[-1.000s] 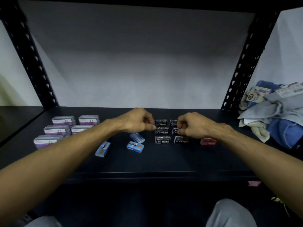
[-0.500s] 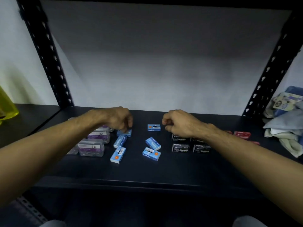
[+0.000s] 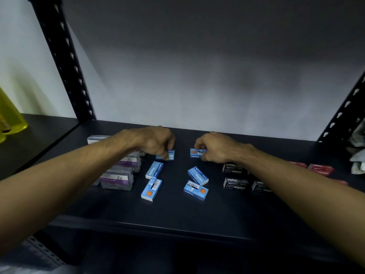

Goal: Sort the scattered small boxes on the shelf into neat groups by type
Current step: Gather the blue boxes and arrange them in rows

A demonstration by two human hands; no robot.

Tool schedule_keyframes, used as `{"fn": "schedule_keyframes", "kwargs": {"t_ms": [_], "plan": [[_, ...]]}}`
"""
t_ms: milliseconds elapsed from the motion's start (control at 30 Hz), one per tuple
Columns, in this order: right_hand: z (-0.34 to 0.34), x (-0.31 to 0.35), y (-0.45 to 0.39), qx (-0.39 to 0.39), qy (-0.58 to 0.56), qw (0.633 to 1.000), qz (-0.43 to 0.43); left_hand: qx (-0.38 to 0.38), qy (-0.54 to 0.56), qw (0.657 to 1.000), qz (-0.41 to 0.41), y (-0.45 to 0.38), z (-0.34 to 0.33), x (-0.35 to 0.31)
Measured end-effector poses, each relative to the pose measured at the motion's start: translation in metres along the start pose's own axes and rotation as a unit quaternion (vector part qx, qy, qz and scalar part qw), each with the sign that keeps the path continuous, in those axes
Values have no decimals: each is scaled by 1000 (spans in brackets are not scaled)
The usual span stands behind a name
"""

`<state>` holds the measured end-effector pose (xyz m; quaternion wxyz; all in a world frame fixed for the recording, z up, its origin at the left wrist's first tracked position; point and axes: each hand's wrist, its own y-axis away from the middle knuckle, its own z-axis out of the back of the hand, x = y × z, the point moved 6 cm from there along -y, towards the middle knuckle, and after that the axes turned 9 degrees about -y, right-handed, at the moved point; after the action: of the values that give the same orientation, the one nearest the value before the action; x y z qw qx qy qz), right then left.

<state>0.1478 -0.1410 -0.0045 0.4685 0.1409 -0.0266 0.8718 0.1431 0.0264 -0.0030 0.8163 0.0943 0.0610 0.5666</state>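
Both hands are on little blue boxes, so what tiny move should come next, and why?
Probably slide the two held boxes together. The left hand pinches one small blue cardboard staple box and the right hand another blue staple box, with a gap between them, while four more blue boxes lie crooked just in front on the black shelf.

Six blue boxes (image 3: pixel 154 170), two hands (image 3: pixel 156 142).

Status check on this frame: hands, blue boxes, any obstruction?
Left hand pinching one blue staple box; right hand gripping another blue box. Four blue boxes loose between purple and black groups. Nothing blocking.
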Motion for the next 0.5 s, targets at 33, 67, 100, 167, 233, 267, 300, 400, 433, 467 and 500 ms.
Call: {"fn": "schedule_keyframes", "kwargs": {"t_ms": [33, 67, 100, 167, 233, 267, 300, 400, 433, 467, 500], "plan": [[-2, 0, -2, 5, 0, 1000, -3, -8, 7, 1000, -3, -3, 0, -1], [-3, -1, -4, 9, -2, 1000, -4, -13, 14, 1000, -6, -5, -1, -2], [-4, 0, -6, 12, -8, 1000, -7, -17, 22, 1000, -9, -7, -2, -2], [-4, -1, -9, 12, -25, 1000, -11, -25, 37, 999, -15, -10, -3, -3], [-5, -2, -10, 20, -44, 999, -17, -27, 52, 998, -21, -11, -4, -4], [-5, -2, -10, 26, -53, 998, -19, -25, 58, 998, -23, -11, -4, -4], [-4, -2, -9, 31, -64, 997, -22, -21, 61, 998, -23, -11, -4, -3], [-2, -1, -7, 36, -94, 994, -30, -4, 62, 998, -20, -8, -4, -1], [-1, -1, -6, 35, -101, 994, -32, -3, 57, 998, -17, -8, -4, 0], [0, -1, -5, 31, -104, 994, -33, -3, 48, 999, -14, -8, -4, 2], [1, -2, -5, 27, -107, 993, -33, -3, 40, 999, -12, -7, -4, 3]]}}
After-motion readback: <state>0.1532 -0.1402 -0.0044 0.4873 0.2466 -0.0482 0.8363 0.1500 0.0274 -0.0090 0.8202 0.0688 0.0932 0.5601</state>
